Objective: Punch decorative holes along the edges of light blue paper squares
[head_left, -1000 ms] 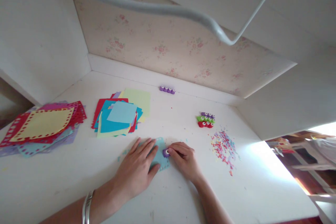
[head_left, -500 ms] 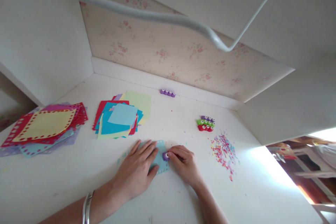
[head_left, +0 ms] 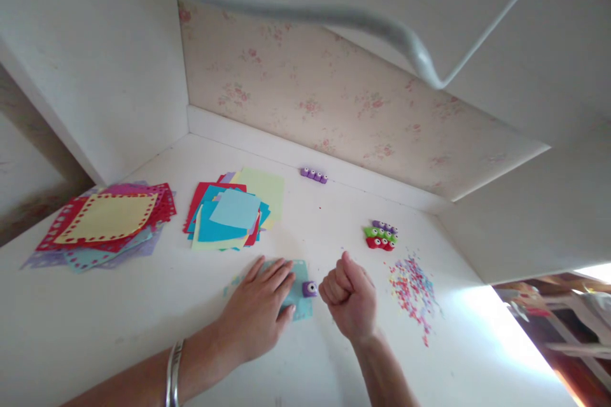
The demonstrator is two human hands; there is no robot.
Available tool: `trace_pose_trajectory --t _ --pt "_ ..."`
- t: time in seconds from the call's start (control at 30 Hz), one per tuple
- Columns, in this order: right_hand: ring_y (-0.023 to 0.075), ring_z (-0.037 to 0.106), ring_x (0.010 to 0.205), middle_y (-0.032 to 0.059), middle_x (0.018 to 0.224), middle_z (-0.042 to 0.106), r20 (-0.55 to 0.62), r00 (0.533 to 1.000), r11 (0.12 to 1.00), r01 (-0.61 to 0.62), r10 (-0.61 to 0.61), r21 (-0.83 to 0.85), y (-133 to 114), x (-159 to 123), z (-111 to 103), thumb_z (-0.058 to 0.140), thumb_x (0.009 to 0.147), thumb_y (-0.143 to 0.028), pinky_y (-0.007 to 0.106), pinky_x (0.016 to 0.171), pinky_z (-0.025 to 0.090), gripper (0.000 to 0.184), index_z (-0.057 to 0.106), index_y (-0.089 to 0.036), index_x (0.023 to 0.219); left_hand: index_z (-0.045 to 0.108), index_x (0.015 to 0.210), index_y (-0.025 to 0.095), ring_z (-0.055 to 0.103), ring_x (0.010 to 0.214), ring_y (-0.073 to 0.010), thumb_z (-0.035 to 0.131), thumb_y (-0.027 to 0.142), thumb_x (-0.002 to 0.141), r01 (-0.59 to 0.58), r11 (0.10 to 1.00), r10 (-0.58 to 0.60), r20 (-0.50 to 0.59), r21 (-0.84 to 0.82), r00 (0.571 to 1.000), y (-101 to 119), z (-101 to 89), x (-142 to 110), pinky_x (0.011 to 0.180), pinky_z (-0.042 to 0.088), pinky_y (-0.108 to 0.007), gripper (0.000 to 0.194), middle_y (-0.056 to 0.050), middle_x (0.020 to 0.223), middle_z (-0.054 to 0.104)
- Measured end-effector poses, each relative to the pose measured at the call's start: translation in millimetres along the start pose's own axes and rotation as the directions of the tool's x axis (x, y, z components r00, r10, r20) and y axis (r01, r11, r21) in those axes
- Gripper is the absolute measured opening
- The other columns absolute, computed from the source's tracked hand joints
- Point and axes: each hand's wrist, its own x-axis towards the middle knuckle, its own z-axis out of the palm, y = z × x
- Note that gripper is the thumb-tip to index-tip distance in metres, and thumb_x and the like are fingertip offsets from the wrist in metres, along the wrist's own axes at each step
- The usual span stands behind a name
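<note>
My left hand (head_left: 265, 311) lies flat, fingers spread, on a light blue sheet of paper (head_left: 300, 273). Along that sheet's edge run punched holes, partly covered by my hand. A small purple craft punch (head_left: 309, 289) with a white button on top sits at the sheet's right edge. Just right of the punch, my right hand (head_left: 351, 297) is raised in a fist with the thumb uppermost. Nothing shows in the fist, and it does not touch the punch.
To the left is a pile of hole-edged papers (head_left: 109, 219); plain coloured sheets (head_left: 229, 222) are stacked beside it. Purple punches (head_left: 314, 175) line the back. More punches (head_left: 382, 235) in red, green and purple stand right, near scattered paper bits (head_left: 413, 286). A white cable (head_left: 286, 11) crosses above.
My right hand has let go of the purple punch, drawn back to the right and closed into a fist. My left hand stays on the paper. The whole view has shifted slightly.
</note>
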Motion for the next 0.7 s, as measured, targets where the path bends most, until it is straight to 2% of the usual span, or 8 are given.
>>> trace_pose_trajectory --t 0.1,0.3,0.4,0.57,0.7 --pt "0.0042 0.012 0.034 -0.0111 0.038 0.018 0.052 0.994 0.995 -0.094 0.095 -0.026 11.4 8.5 5.2 0.061 0.086 -0.052 0.024 0.038 0.013 0.062 0.023 -0.023 0.047 0.049 0.138 0.020 0.037 0.140 -0.0269 0.051 0.037 0.094 -0.001 1.000 0.001 0.006 0.000 1.000 -0.4 0.2 -0.3 0.117 0.021 -0.055 0.047 -0.010 0.150 0.045" --pt "0.0046 0.016 0.034 -0.0099 0.037 0.021 0.013 0.987 0.967 -0.157 0.163 -0.203 32.6 14.8 -4.7 0.062 0.081 -0.059 0.025 0.038 0.013 0.062 0.027 -0.023 0.045 0.047 0.138 0.023 0.037 0.140 -0.0264 0.050 0.035 0.094 -0.004 0.999 0.002 -0.038 -0.042 0.999 -1.7 3.3 -1.5 0.118 0.020 -0.056 0.046 -0.008 0.148 0.047" --pt "0.0059 0.019 0.036 -0.0079 0.037 0.025 0.035 0.989 0.941 -0.125 0.143 -0.314 37.8 14.7 -10.6 0.058 0.085 -0.059 0.026 0.039 0.015 0.062 0.030 -0.023 0.043 0.046 0.139 0.023 0.037 0.140 -0.0266 0.049 0.034 0.094 0.006 0.999 -0.007 -0.012 -0.047 1.000 -0.8 1.7 -0.2 0.118 0.020 -0.057 0.046 -0.009 0.148 0.047" --pt "0.0081 0.024 0.043 -0.0048 0.043 0.031 0.089 0.990 0.824 -0.044 0.113 -0.564 39.5 13.4 -9.7 0.048 0.094 -0.057 0.027 0.044 0.020 0.062 0.034 -0.021 0.046 0.043 0.142 0.023 0.035 0.141 -0.0270 0.051 0.028 0.091 0.013 1.000 -0.012 0.052 -0.024 0.999 0.7 -1.4 3.4 0.118 0.020 -0.057 0.051 -0.008 0.149 0.047" --pt "0.0081 0.023 0.044 -0.0053 0.044 0.031 0.111 0.989 0.805 -0.014 0.100 -0.594 38.7 12.6 -6.1 0.048 0.094 -0.055 0.027 0.045 0.021 0.059 0.035 -0.020 0.047 0.044 0.142 0.025 0.037 0.140 -0.0276 0.050 0.030 0.093 -0.013 1.000 0.013 0.040 -0.004 0.999 -1.0 0.5 3.4 0.117 0.021 -0.057 0.050 -0.008 0.148 0.048"
